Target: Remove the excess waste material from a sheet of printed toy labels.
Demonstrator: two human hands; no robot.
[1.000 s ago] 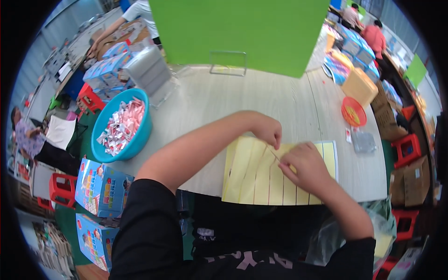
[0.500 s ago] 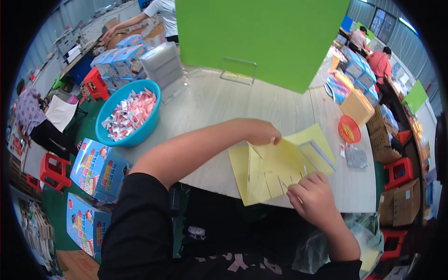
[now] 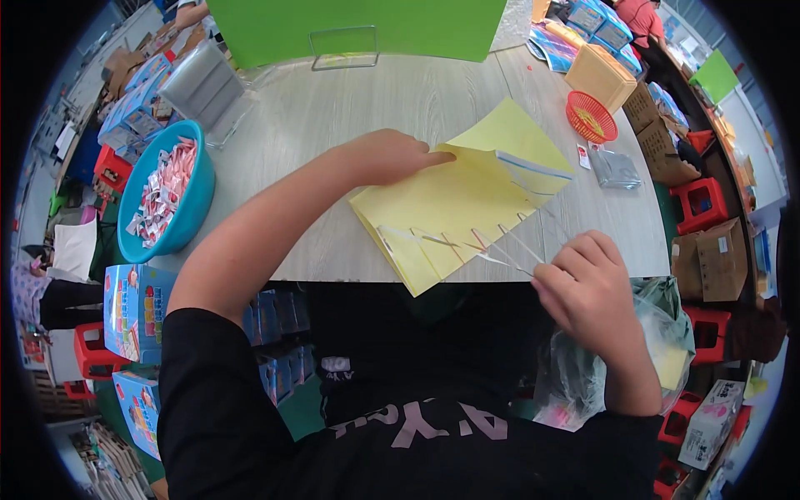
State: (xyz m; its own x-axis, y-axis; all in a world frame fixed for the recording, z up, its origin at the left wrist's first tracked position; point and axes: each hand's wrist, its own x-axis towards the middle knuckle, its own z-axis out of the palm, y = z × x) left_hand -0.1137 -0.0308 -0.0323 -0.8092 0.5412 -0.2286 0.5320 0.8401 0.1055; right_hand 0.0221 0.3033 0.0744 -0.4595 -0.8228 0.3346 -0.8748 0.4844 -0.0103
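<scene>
Folded yellow sheets [image 3: 450, 204] lie on the pale table in front of me, one corner lifted and bearing a white-and-blue strip [image 3: 525, 167]. At their far left edge my left hand [image 3: 398, 157] is closed on the sheet, its thumb side against the fold; the other fingers are partly hidden. Several thin pale strands [image 3: 492, 246] run through the near right edge of the sheets. My right hand [image 3: 587, 287], closed in a pinch, holds the gathered strand ends just off that edge. What the strands are made of is unclear.
On the left stands a blue basin [image 3: 196, 204] full of small wrapped packets. A red basket [image 3: 592, 117], a clear packet [image 3: 615, 169] and a wooden-coloured block [image 3: 602, 77] lie to the right. A wire stand [image 3: 343, 48] and green panel [image 3: 417, 25] stand at the back.
My right hand has drawn away from the sheets, pulling the strands out taut. The view has shifted, and the sheets' lifted corner has settled lower. My left hand stays on the sheet.
</scene>
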